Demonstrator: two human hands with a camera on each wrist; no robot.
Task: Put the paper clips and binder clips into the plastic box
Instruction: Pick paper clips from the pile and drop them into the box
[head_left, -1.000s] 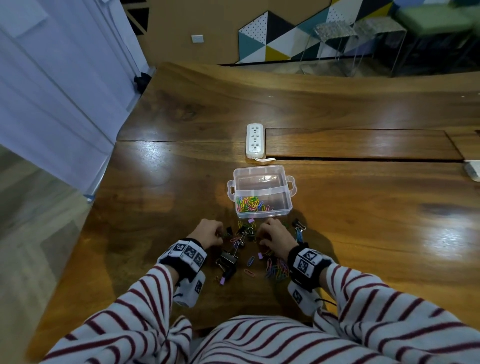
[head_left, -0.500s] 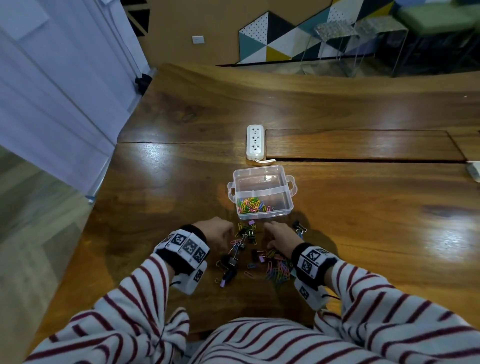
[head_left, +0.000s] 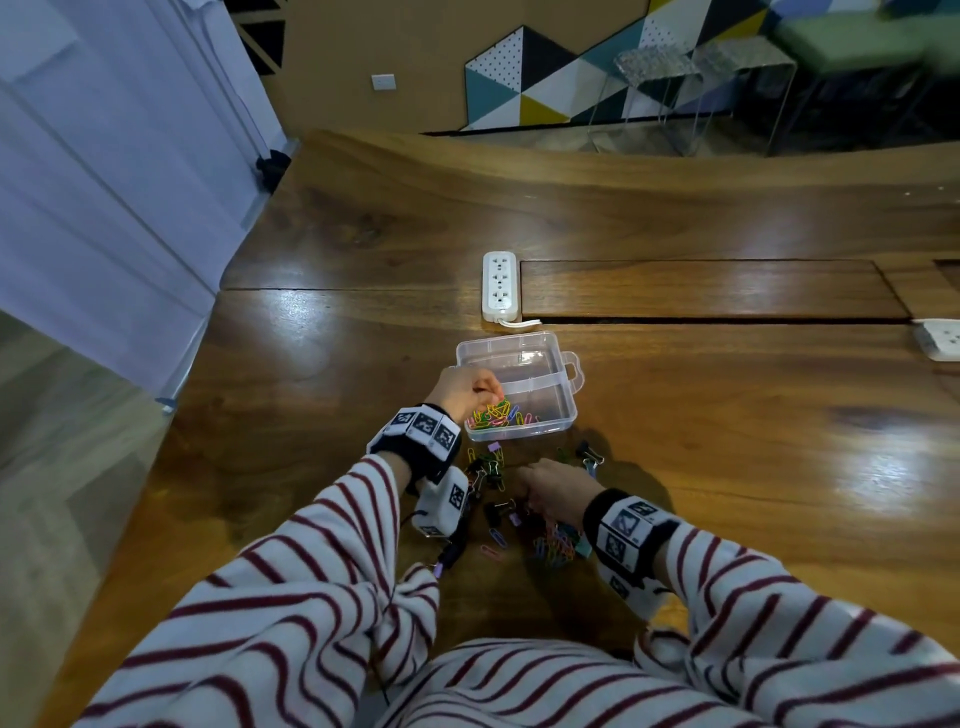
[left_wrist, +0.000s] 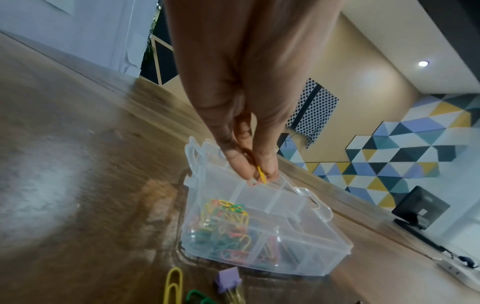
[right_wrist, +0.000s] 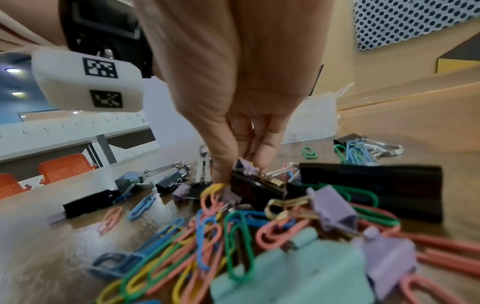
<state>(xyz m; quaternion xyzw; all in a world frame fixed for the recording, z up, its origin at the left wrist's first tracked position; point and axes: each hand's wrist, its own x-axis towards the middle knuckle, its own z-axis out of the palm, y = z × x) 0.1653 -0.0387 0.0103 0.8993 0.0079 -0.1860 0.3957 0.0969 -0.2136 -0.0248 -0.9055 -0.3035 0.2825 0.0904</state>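
The clear plastic box stands on the wooden table, with coloured paper clips in its near compartment. My left hand hovers over the box's near left corner and pinches a yellow paper clip. A loose pile of paper clips and binder clips lies just in front of the box. My right hand reaches down into this pile. Its thumb and fingers pinch a small purple binder clip lying on a black one.
A white power strip lies just behind the box, beside a long cable slot in the table. Another white strip shows at the right edge. The table's left edge drops to the floor.
My left hand has risen from the pile and moved forward over the box with a yellow paper clip. My right hand has stayed in the pile, shifting slightly nearer to me.
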